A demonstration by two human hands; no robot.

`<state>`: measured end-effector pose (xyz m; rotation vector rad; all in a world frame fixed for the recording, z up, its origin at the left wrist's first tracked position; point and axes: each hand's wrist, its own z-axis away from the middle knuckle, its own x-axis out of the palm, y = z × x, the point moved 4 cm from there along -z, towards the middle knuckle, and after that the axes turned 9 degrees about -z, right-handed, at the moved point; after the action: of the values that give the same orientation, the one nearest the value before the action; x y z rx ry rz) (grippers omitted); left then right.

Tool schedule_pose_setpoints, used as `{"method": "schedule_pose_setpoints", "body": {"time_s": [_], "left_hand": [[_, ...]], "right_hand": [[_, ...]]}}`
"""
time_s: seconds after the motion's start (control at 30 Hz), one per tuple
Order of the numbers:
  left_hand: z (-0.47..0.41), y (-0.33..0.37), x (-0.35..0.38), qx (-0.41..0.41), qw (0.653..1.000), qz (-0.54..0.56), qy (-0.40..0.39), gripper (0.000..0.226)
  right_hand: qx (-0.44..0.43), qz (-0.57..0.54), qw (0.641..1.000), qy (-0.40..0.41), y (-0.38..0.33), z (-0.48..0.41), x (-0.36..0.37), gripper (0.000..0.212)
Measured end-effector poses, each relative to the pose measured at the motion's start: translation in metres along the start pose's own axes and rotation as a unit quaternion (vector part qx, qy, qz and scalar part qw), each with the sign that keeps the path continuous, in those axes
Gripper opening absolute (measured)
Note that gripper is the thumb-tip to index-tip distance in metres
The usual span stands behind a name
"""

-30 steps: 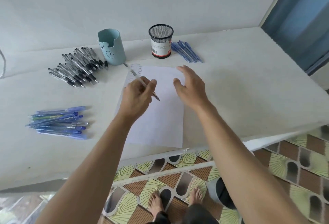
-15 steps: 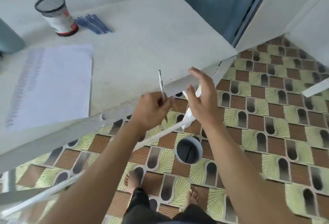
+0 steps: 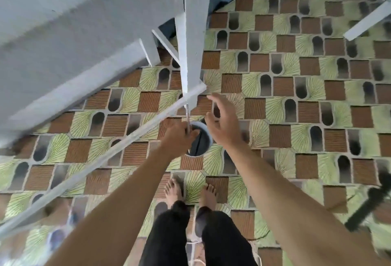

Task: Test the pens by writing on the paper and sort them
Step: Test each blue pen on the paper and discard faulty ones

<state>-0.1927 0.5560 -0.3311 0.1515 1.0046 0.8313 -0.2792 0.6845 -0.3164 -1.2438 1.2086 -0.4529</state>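
The left hand [image 3: 178, 138] gripped one pen [image 3: 187, 115] in curled fingers, with the barrel upright and pointing to 12 o'clock. It was held off the table [image 3: 63, 33] and low over the floor. A round container [image 3: 209, 137] stood on the tiles at 4 o'clock from that hand, partly hidden beneath it. In my judgement the pen was held there to be dropped in as a sorted item, probably a reject. Which end of the pen was uppermost could not be told. The right hand [image 3: 225, 124], at 2 o'clock from the left, was empty with fingers loosely spread, apparently only standing by. The paper and the other pens were out of view.
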Motion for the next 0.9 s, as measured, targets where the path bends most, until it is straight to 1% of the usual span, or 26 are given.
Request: {"method": "schedule_pose_setpoints", "body": {"time_s": [0.1,0.13,0.2,0.3,0.4,0.5,0.57,0.67,0.77,0.9], "left_hand": [[-0.052,-0.033,0.055,-0.021,0.999,-0.033,-0.006,0.026],[-0.071,-0.046,0.076,-0.027,0.998,-0.050,-0.007,0.030],[-0.106,-0.069,0.115,-0.033,0.995,-0.096,-0.016,0.034],[-0.153,-0.097,0.169,-0.045,0.990,-0.135,-0.019,0.030],[-0.189,-0.123,0.218,-0.053,0.983,-0.164,-0.057,0.031],[-0.213,-0.153,0.251,-0.065,0.982,-0.162,-0.072,0.044],[-0.221,-0.163,0.260,-0.062,0.983,-0.161,-0.061,0.046],[-0.226,-0.164,0.256,-0.052,0.990,-0.131,-0.029,0.037],[-0.219,-0.152,0.238,-0.041,0.995,-0.093,0.011,0.033],[-0.193,-0.124,0.196,-0.040,0.994,-0.072,0.069,0.041]], "right_hand": [[0.042,0.002,0.999,-0.004,0.067,0.012,0.026,0.054],[0.050,0.004,0.999,-0.005,0.090,0.016,0.036,0.056],[0.034,0.002,0.999,0.010,0.132,0.021,0.057,0.054],[0.024,-0.007,0.999,0.036,0.195,0.028,0.091,0.054],[0.035,-0.001,0.998,0.053,0.255,0.034,0.122,0.052],[0.049,0.008,0.997,0.054,0.299,0.036,0.144,0.050],[0.058,0.005,0.997,0.050,0.315,0.037,0.152,0.050],[0.076,0.000,0.996,0.044,0.322,0.038,0.156,0.052],[0.086,-0.004,0.996,0.038,0.309,0.034,0.152,0.053],[0.074,-0.014,0.997,0.033,0.269,0.025,0.134,0.053]]}}
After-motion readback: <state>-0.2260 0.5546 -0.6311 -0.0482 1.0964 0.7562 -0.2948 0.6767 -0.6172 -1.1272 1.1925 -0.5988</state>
